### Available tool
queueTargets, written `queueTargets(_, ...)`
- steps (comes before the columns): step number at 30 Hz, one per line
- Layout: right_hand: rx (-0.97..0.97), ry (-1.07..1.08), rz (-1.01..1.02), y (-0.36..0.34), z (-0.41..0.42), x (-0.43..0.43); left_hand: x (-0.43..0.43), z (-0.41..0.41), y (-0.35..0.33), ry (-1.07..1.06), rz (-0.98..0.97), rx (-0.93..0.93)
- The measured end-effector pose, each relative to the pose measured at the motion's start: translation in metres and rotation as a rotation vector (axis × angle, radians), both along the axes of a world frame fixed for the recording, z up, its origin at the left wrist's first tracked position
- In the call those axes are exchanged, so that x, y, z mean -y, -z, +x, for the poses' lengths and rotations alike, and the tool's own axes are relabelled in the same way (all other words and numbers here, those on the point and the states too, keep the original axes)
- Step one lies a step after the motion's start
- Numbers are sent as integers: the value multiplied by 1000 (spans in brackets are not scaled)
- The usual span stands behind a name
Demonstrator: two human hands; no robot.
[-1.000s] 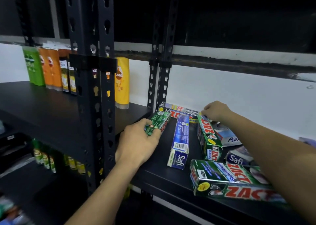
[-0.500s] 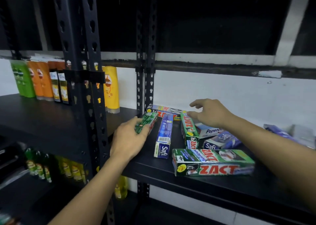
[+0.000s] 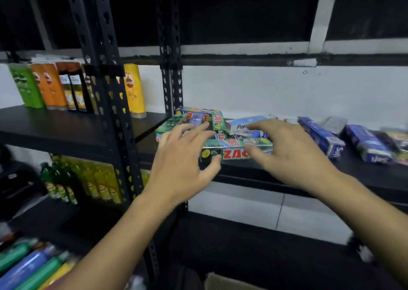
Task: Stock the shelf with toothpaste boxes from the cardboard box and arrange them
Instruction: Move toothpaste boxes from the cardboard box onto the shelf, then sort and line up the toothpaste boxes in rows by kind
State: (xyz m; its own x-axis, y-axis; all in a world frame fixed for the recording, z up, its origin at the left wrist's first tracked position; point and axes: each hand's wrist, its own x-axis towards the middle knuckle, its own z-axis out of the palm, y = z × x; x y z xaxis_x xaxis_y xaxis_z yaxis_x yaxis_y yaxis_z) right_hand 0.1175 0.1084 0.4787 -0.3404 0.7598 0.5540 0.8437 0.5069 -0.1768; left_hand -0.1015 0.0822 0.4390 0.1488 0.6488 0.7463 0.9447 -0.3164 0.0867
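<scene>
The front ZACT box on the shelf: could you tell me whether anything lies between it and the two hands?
Nothing visible does: the left hand and right hand are open over either end of the ZACT box, with no other box in front.

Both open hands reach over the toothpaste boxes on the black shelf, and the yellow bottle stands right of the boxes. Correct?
No. In the head view the yellow bottle stands left of the toothpaste boxes; the rest holds.

My green Zact box (image 3: 234,154) lies flat along the front edge of the shelf (image 3: 375,173). White Pepsodent box (image 3: 241,126) sits just behind it at 12 o'clock, and a blue Safi box (image 3: 322,137) lies skewed over at 3 o'clock.
</scene>
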Motion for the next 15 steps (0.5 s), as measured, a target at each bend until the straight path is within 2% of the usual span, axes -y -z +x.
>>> queueTargets(7, 72, 77, -2, 73, 37, 51, 53, 55, 52, 82, -44, -202)
queueTargets(11, 54, 118, -110, 139, 56, 62, 48, 79, 108, 118, -193, -283)
queueTargets(15, 95, 124, -324, 218, 69, 67, 37, 100, 178, 150, -402, -332)
